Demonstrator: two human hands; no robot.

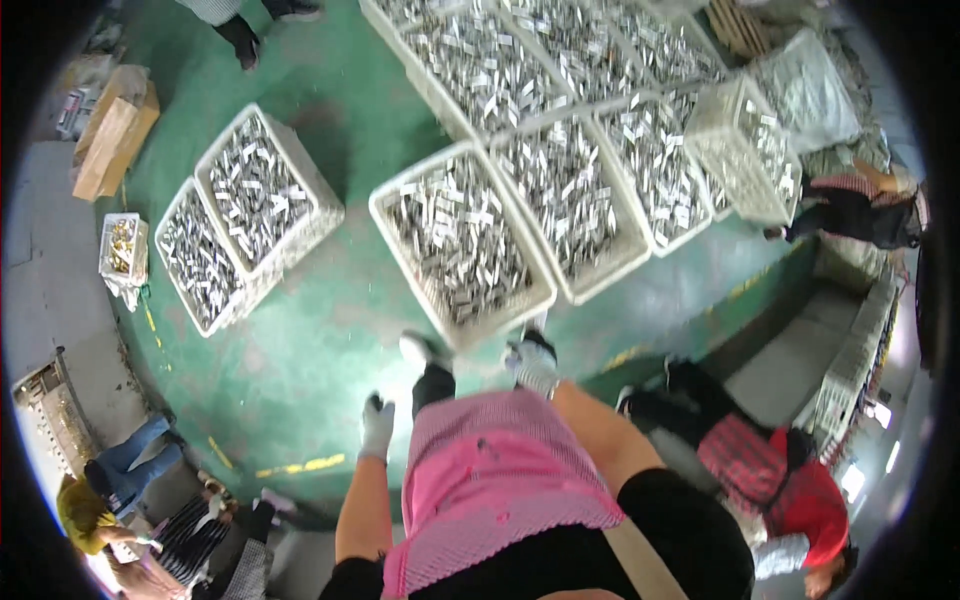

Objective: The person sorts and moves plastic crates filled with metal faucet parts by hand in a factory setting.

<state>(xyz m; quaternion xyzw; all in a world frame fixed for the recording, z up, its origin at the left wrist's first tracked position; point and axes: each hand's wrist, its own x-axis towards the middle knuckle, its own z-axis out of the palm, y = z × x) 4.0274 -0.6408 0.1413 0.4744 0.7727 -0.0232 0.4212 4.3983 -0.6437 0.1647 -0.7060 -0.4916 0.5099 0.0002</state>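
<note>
Head view, looking straight down: a person in a pink checked apron (500, 470) stands on a green painted floor (310, 360) among white plastic crates heaped with small silver metal parts. Both hands wear grey work gloves. The left hand (377, 425) hangs free at the side, fingers loosely curled, holding nothing and touching nothing. The right hand (535, 368) is raised in front of the body just beside the near corner of the nearest crate (460, 245); whether its fingers are closed or touch the crate rim cannot be told from this angle. The person's shoes show just below that crate's near edge.

That nearest crate sits directly ahead of the person, touching a second full crate (570, 200) on its right, with further full crates ranged behind in a row toward the upper right. Two more crates (245, 215) stand together, well apart on the left. A tilted, partly filled crate (745, 150) rests at the far right of the row. A cardboard box (115, 130) lies at upper left. Other people crouch at lower right, in red (790, 480), and at lower left.
</note>
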